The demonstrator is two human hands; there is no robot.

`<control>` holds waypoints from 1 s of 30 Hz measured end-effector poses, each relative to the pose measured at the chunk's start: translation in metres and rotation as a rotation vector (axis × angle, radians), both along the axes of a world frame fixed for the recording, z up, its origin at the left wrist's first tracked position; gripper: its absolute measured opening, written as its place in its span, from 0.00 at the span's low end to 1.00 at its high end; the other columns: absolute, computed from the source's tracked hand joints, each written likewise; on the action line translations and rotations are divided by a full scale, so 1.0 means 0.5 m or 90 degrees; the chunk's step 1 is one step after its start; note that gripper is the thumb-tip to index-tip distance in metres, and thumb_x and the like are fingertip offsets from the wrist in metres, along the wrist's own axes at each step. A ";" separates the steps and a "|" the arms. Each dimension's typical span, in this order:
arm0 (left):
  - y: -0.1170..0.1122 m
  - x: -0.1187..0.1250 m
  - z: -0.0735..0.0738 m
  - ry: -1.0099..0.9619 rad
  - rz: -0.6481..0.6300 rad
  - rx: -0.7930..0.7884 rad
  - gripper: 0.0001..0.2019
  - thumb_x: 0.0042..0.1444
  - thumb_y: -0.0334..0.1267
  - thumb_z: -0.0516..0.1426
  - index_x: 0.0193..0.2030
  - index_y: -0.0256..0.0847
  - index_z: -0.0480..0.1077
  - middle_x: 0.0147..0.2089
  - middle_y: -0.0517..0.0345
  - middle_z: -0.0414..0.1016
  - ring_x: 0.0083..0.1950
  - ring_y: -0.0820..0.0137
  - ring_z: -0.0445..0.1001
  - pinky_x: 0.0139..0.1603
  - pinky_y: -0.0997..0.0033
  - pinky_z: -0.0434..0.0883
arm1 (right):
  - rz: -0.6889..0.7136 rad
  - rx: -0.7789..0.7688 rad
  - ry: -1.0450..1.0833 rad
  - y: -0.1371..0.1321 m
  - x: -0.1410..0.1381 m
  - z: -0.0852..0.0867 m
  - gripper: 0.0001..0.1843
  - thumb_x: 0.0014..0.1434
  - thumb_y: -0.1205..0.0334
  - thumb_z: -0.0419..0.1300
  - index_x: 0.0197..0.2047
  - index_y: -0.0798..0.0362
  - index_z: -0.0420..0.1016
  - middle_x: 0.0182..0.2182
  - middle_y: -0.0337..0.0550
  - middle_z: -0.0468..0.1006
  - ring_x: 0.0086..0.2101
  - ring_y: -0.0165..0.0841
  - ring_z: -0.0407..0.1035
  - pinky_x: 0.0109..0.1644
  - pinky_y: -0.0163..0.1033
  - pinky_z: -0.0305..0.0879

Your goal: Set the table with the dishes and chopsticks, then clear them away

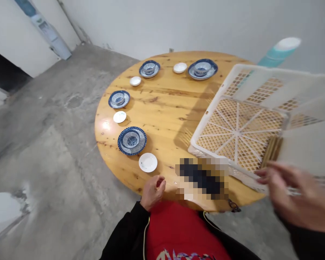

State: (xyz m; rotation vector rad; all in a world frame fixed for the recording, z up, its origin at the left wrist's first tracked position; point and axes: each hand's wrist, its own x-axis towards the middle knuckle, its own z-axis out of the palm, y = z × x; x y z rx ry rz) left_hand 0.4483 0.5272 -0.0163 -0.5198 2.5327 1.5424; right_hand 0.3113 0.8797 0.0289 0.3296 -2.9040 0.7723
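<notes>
My right hand [295, 191], blurred by motion, reaches over the near rim of a white plastic basket [237, 131]. Its fingertips are by a bundle of brown chopsticks [272, 151] lying in the basket's near right part. Whether the fingers grip any is unclear. My left hand [153, 191] rests at the table's near edge with its fingers curled in and nothing visible in them. Just beyond it lies a small white dish [148, 162], beside a blue-patterned plate [121, 146] with a small bowl [131, 140] on it.
Around the round wooden table [162, 108] are more blue plates with bowls, such as the far plate [211, 74], and small white dishes like this one [180, 68]. A dark pixelated object [202, 178] lies near the front edge. A teal cylinder [278, 54] stands behind the basket.
</notes>
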 end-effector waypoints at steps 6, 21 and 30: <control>0.011 0.078 0.003 -0.057 0.058 -0.069 0.12 0.62 0.43 0.52 0.40 0.42 0.75 0.35 0.53 0.81 0.35 0.65 0.77 0.38 0.68 0.69 | 0.302 -0.221 -0.076 -0.216 0.130 -0.074 0.14 0.67 0.60 0.53 0.50 0.41 0.79 0.34 0.45 0.86 0.29 0.39 0.81 0.34 0.42 0.77; -0.168 0.227 -0.026 -0.025 0.045 -0.042 0.14 0.65 0.44 0.49 0.43 0.41 0.73 0.39 0.54 0.81 0.38 0.68 0.78 0.40 0.71 0.71 | 0.434 -0.131 0.027 -0.466 0.282 -0.186 0.16 0.71 0.65 0.46 0.45 0.53 0.76 0.35 0.45 0.86 0.32 0.34 0.82 0.33 0.34 0.73; -0.510 0.410 -0.041 0.012 0.181 -0.092 0.16 0.64 0.48 0.49 0.46 0.42 0.73 0.42 0.53 0.81 0.42 0.67 0.80 0.44 0.69 0.75 | 0.525 -0.015 -0.246 -0.856 0.448 -0.176 0.15 0.69 0.63 0.47 0.43 0.50 0.76 0.35 0.41 0.84 0.37 0.34 0.80 0.38 0.34 0.66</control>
